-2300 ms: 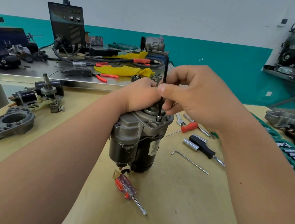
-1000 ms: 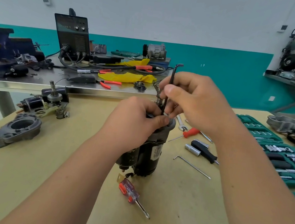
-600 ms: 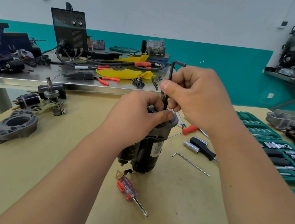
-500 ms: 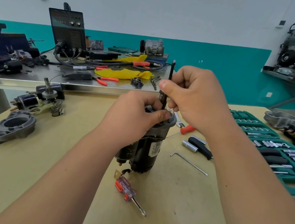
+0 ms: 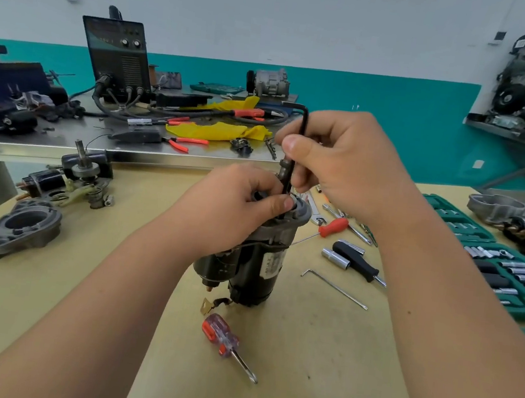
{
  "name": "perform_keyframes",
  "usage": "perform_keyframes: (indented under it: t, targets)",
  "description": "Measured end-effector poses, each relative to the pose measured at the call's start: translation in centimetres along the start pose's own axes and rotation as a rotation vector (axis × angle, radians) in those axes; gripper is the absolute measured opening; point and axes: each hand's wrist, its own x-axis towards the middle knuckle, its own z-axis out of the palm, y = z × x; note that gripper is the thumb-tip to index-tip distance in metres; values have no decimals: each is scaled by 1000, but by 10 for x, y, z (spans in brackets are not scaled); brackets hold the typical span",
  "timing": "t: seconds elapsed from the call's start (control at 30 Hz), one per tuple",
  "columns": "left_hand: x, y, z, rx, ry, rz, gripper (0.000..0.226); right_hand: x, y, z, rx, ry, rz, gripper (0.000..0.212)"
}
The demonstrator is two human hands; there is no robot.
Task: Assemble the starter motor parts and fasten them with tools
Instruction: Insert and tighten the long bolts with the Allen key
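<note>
A black and grey starter motor (image 5: 257,263) stands upright in the middle of the tan table (image 5: 302,350). My left hand (image 5: 237,209) grips its grey top housing from the left, thumb on the rim. My right hand (image 5: 346,166) pinches a black L-shaped hex key (image 5: 297,144) that stands upright, its lower tip at the top of the housing and its short arm pointing left. The bolt under the tip is hidden by my fingers.
A clear-handled red screwdriver (image 5: 225,342) lies in front of the motor. To the right lie a thin silver hex key (image 5: 336,289), a black driver (image 5: 358,265), a red-handled screwdriver (image 5: 333,228) and a green socket set (image 5: 508,272). Left: an aluminium housing (image 5: 12,232) and motor parts (image 5: 73,183).
The hex key has turned in my right hand; its short arm, pointing right a second ago, now points left. My left hand keeps its grip on the motor housing.
</note>
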Motion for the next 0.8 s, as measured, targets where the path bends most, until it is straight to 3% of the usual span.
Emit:
perform_keyframes:
  t: [0.17,0.23,0.3,0.37,0.5,0.57,0.67,0.73,0.8]
  targets:
    - [1,2,5,-73,112,-19,26,-1,3,15,-166,219,-42,11]
    - [3,4,7,-50,105,-16,27,1,-2,14,-229,199,-84,19]
    - [5,4,7,-34,89,-31,27,6,-10,4,-274,67,-137,31]
    - [5,4,7,-26,66,-29,25,14,-23,-7,-326,-35,-168,22]
    - [4,4,8,-24,73,-24,31,28,-30,-8,-323,34,-52,21]
    - [2,3,6,-29,86,-13,30,31,-28,2,-123,72,120,21]
    - [-1,1,3,-20,58,48,33,32,-21,3,462,-46,347,20]
    - [-2,0,1,-3,40,68,32,27,-12,1,762,-52,344,16]
    - [-3,-1,1,24,37,71,27,19,-3,7,798,124,278,10]
